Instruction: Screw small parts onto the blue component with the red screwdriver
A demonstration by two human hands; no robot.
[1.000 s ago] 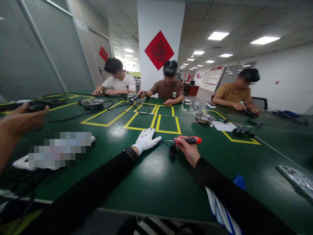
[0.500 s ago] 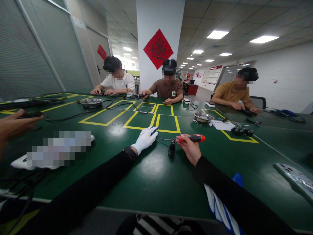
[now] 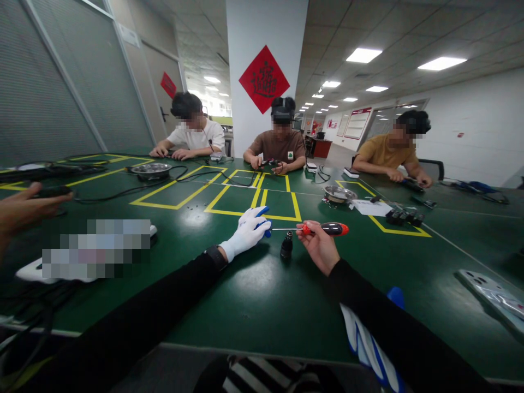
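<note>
My left hand (image 3: 246, 236), in a white glove with blue fingertips, is raised a little above the green table. Its thumb and a finger come together at the tip of the screwdriver; anything small between them is hidden, and another finger sticks out. Bare, my right hand (image 3: 321, 248) grips the red and black handle of the screwdriver (image 3: 329, 228), whose shaft lies level and points left to the glove. Just below the shaft, between both hands, a black tapered part with a narrow top (image 3: 286, 246) stands upright on the table.
Beneath my right forearm lies a white and blue glove (image 3: 370, 346). A phone (image 3: 493, 297) is at the right edge, a white power strip (image 3: 151, 232) at left. Metal bowls (image 3: 339, 194), black parts (image 3: 404, 217) and cables lie farther off. Several people sit around; another person's hand (image 3: 20, 210) enters left.
My left hand has lifted and turned, its fingers now meeting the screwdriver tip. The screwdriver has shifted slightly right and levelled. The person opposite has brought both hands together around something.
</note>
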